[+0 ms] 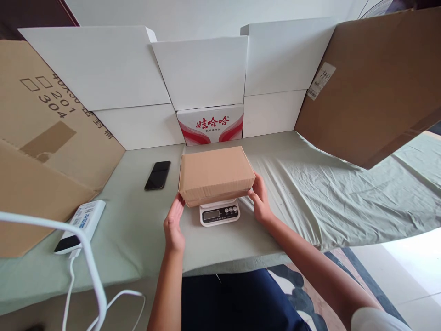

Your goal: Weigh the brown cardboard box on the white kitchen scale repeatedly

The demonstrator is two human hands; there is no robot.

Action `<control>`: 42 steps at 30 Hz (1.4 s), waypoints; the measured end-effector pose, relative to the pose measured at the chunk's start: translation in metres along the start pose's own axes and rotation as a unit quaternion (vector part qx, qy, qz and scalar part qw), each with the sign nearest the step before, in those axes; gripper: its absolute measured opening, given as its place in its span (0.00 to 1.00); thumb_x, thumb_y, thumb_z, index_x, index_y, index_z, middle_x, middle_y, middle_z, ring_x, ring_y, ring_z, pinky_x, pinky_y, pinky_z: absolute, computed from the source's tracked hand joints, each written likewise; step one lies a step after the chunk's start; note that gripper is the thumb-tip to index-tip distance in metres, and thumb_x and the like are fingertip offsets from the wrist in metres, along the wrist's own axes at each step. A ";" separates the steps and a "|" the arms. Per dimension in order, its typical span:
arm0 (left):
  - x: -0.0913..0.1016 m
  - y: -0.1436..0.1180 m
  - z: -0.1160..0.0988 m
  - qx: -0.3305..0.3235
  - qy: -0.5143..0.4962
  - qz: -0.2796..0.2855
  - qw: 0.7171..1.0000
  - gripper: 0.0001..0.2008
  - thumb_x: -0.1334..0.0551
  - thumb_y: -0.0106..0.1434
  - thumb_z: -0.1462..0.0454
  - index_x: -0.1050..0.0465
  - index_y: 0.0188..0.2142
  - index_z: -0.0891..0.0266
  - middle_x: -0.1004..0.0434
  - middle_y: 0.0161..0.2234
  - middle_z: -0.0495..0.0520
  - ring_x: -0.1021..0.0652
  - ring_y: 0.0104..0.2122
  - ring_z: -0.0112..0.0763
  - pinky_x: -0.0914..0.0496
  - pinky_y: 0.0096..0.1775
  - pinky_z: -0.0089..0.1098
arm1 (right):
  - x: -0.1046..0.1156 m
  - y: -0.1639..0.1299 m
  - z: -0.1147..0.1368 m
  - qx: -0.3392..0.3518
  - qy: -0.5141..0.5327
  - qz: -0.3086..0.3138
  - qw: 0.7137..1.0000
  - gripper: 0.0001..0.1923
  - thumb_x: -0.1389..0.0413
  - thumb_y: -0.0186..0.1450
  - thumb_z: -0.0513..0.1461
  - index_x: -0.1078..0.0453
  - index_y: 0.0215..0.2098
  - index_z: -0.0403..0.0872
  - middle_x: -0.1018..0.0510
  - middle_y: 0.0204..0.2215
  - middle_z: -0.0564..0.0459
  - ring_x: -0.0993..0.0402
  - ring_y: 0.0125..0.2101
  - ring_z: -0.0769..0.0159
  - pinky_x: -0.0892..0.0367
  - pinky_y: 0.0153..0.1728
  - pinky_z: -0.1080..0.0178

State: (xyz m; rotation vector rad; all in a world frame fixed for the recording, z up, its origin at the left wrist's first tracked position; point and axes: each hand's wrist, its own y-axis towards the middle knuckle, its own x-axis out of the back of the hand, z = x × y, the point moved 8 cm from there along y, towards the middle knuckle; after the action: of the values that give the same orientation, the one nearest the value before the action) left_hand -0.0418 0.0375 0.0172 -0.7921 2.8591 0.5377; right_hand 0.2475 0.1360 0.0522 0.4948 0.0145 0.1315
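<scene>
A closed brown cardboard box (pixel 217 172) is over a white kitchen scale (pixel 220 215), whose dark display and buttons show at the front. The box hides the scale's weighing platform, so I cannot tell whether it rests on it. My left hand (pixel 175 224) is at the box's front left corner, its fingertips against the lower side. On the opposite side, my right hand (pixel 261 198) grips the front right corner, with the thumb at the front and the fingers along the side. Between them, the two hands hold the box.
A black phone (pixel 157 175) lies left of the box on the green cloth (pixel 275 220). A white power bank (pixel 81 225) with a cable sits farther left. White boxes (pixel 203 73) and a printed carton (pixel 211 124) line the back; large cardboard boxes (pixel 368 82) flank both sides.
</scene>
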 end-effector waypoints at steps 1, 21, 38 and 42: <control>0.000 0.000 0.000 0.000 0.001 -0.001 1.000 0.41 0.46 0.61 0.35 0.27 0.61 0.60 0.29 0.63 0.65 0.32 0.65 0.54 0.40 0.65 0.51 | 0.000 0.000 0.000 0.000 -0.003 0.001 1.000 0.29 0.48 0.69 0.54 0.43 0.65 0.56 0.35 0.64 0.47 0.36 0.63 0.50 0.39 0.64 0.43; -0.001 0.001 0.001 0.002 0.008 0.002 1.000 0.42 0.46 0.61 0.35 0.26 0.61 0.61 0.29 0.62 0.67 0.32 0.65 0.55 0.39 0.65 0.51 | 0.000 0.002 0.001 0.002 0.010 -0.001 1.000 0.29 0.47 0.68 0.55 0.42 0.65 0.56 0.33 0.64 0.47 0.35 0.63 0.49 0.38 0.63 0.44; -0.046 0.119 -0.003 -0.021 -0.011 0.015 1.000 0.35 0.41 0.60 0.37 0.24 0.53 0.61 0.25 0.58 0.70 0.27 0.61 0.51 0.35 0.62 0.50 | -0.022 0.097 0.003 0.071 0.007 -0.032 0.997 0.33 0.48 0.66 0.55 0.47 0.65 0.54 0.37 0.64 0.45 0.37 0.62 0.50 0.34 0.60 0.47; -0.049 0.145 0.043 0.034 -0.002 -0.019 0.999 0.35 0.38 0.54 0.36 0.24 0.48 0.61 0.24 0.56 0.71 0.25 0.60 0.53 0.33 0.60 0.50 | -0.030 0.113 -0.045 0.023 0.016 -0.051 0.998 0.32 0.47 0.63 0.52 0.46 0.62 0.52 0.35 0.62 0.44 0.38 0.63 0.52 0.38 0.63 0.46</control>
State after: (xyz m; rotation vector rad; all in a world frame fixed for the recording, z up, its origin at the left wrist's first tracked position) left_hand -0.0745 0.1928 0.0314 -0.8311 2.8365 0.4346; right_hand 0.2020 0.2521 0.0656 0.5372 0.0750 0.0398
